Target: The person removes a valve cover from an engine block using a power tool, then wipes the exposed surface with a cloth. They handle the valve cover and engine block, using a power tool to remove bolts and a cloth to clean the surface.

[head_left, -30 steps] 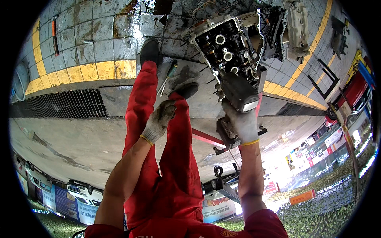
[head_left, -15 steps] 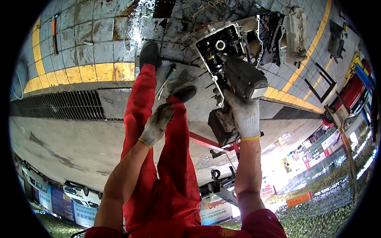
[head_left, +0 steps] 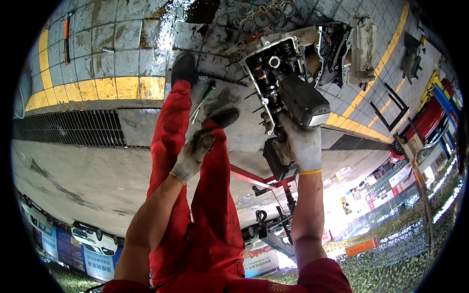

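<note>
Grey tiled workshop floor (head_left: 129, 63), wet and oil-stained, spreads left of the open metal engine with a silver rim (head_left: 264, 73). Bare stained concrete (head_left: 107, 180) lies on the engine's near side. Long black slatted drain grate (head_left: 73, 128) well left; shiny red vehicle (head_left: 434, 117) far right.

Progress, as judged: engine part-stripped, top laid open, dark internals exposed. Much metalwork remains inside, so work there looks unfinished. Black tray-like casing with a pale metal rim (head_left: 333, 56) lies just right of the engine; long pale metal cover (head_left: 362, 51) beyond it. Red steel bar (head_left: 251, 177) on the near side.

Bulky black cordless power tool (head_left: 304, 102) has its nose over the engine's opening; contact with a fastener cannot be made out.

Right hand, in soiled white knit glove (head_left: 300, 141), near side of engine: fingers wrapped round the tool's handle. Left hand, similarly gloved (head_left: 193, 154), left of engine, against red cloth trousers (head_left: 171, 127): fingers bunched, cannot tell whether holding anything.

Slim green-handled screwdriver (head_left: 204, 100) left of engine; small silver metal cylinder (head_left: 108, 51) farther left.
</note>
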Available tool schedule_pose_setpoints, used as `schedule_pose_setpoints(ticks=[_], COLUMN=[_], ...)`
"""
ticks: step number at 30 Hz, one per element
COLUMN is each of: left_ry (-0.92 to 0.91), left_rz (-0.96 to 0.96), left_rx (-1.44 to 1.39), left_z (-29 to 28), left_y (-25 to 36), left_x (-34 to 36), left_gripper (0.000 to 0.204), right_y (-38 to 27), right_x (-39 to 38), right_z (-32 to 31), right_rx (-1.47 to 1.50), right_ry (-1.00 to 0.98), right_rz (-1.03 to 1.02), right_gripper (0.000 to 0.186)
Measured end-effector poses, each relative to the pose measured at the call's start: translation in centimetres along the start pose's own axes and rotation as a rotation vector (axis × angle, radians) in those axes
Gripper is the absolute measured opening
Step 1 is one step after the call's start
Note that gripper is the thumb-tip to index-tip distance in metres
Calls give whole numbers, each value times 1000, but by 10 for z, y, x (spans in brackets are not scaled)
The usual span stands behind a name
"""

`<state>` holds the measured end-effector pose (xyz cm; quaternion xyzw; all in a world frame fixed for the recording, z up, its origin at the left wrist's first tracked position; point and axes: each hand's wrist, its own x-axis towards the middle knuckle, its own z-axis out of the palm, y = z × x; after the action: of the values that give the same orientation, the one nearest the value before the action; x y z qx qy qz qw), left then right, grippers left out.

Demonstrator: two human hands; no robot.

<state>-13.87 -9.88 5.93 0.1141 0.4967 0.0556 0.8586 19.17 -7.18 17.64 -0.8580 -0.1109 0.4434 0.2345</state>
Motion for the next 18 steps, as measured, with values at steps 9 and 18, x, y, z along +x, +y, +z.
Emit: schedule_pose_setpoints(ticks=[9,18], left_ry=[12,13], left_rz=[-39,-6], left_rx=[-59,10], left_z=[-2,3], left_y=[-2,3], left_x=[3,-1], left_gripper=[41,43], right_y=[-12,-15], right_x=[7,12], right_z=[-4,-5], right_rx=[174,-161], right_ry=[-83,-73], right_rz=[203,24], right_gripper=[40,45])
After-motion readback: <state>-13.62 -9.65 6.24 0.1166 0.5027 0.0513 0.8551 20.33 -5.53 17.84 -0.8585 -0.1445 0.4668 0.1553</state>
